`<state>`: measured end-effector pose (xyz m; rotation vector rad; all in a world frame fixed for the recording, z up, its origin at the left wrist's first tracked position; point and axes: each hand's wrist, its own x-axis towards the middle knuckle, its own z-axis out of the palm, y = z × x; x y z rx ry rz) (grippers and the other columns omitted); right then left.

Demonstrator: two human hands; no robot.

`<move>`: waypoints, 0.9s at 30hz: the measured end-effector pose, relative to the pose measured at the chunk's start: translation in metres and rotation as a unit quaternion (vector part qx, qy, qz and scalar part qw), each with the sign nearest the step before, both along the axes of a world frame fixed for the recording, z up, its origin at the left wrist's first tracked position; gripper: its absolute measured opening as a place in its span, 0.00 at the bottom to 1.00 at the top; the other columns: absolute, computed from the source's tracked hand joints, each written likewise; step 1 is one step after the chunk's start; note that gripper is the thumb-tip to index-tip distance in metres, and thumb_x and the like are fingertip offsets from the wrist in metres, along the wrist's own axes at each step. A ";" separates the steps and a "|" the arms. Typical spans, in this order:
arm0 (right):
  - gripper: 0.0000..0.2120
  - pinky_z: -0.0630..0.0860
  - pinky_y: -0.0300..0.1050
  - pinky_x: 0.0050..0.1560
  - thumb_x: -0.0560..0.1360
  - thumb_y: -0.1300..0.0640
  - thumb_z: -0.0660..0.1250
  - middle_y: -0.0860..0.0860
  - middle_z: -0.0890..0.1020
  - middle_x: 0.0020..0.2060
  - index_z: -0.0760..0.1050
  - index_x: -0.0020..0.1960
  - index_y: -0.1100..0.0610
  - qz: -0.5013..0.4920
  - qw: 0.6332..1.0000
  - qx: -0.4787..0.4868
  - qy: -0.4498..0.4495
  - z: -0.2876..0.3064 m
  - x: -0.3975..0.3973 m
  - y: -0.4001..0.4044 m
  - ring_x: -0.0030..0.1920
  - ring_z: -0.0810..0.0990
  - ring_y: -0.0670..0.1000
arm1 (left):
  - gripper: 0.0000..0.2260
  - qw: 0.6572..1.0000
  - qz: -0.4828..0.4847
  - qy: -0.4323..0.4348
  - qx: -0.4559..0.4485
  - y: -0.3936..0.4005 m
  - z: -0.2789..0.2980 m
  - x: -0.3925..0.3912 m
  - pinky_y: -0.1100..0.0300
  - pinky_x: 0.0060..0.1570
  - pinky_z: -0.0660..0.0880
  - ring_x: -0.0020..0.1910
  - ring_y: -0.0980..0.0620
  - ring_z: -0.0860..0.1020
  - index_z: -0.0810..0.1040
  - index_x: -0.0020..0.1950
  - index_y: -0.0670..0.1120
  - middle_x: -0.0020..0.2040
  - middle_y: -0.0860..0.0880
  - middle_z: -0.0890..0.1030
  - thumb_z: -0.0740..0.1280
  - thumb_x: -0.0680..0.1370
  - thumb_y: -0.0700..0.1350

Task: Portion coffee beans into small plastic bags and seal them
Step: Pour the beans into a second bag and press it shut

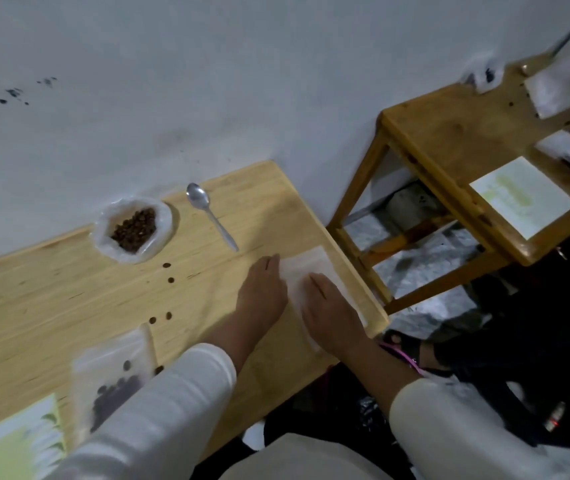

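Both my hands lie flat on a stack of small clear plastic bags (306, 268) near the right edge of the wooden table (69, 292). My left hand (262, 292) rests at the stack's left side with straight fingers. My right hand (328, 306) presses on the stack's middle. An open bag of coffee beans (133, 229) stands at the back of the table, with a metal spoon (209, 213) beside it. A filled small bag of beans (114, 379) lies near the front left, partly under my left sleeve. A few loose beans (169, 271) are scattered on the table.
A wooden stool (449, 140) stands to the right of the table with a white card (522, 197) and several plastic bags (567, 84) on it. A green printed sheet (10, 441) lies at the table's front left corner. The wall is close behind.
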<state>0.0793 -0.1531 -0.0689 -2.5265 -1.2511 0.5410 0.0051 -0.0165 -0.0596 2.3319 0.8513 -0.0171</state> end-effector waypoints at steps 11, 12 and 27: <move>0.28 0.60 0.46 0.73 0.78 0.54 0.58 0.58 0.59 0.73 0.54 0.75 0.62 0.004 1.000 0.026 0.010 -0.007 0.005 -0.005 0.73 0.59 0.54 | 0.16 0.996 0.057 -0.067 0.018 -0.006 -0.001 0.012 0.58 0.58 0.67 0.60 0.45 0.72 0.73 0.63 0.42 0.60 0.44 0.75 0.63 0.76 0.41; 0.28 0.60 0.45 0.73 0.79 0.54 0.58 0.57 0.60 0.73 0.54 0.75 0.62 0.002 1.000 0.028 0.011 -0.008 0.005 -0.005 0.73 0.59 0.53 | 0.15 0.995 0.059 -0.076 0.022 -0.007 -0.001 0.012 0.58 0.58 0.67 0.59 0.46 0.72 0.74 0.63 0.42 0.59 0.44 0.76 0.63 0.76 0.41; 0.19 0.76 0.49 0.50 0.72 0.50 0.62 0.58 0.81 0.50 0.77 0.57 0.62 -0.007 0.956 0.269 -0.120 0.072 0.036 0.058 0.51 0.79 0.58 | 0.11 0.953 0.156 -0.261 0.002 0.023 0.054 -0.008 0.75 0.36 0.66 0.34 0.57 0.73 0.76 0.42 0.46 0.37 0.53 0.77 0.62 0.74 0.31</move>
